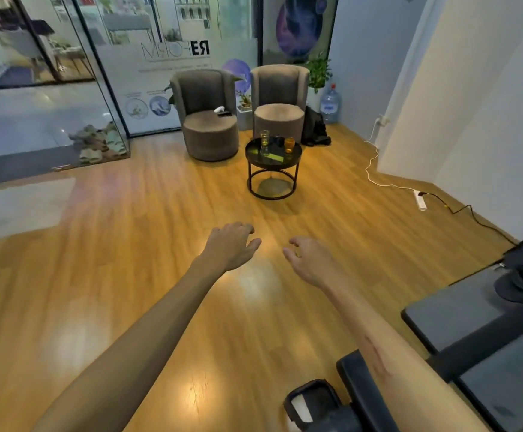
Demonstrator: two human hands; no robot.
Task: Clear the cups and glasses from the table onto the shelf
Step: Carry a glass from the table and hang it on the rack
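While you stand well apart from the round table (249,152), its tall glass (265,141) and amber cup (289,145) remain uncleared. Your left hand (231,247) and right hand (309,259) are relaxed, holding nothing. Approach first; no shelf is identifiable.

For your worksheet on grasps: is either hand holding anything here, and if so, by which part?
Nothing is held. The left hand and right hand hang over bare floor, fingers loose; the glasses stand on the far table.
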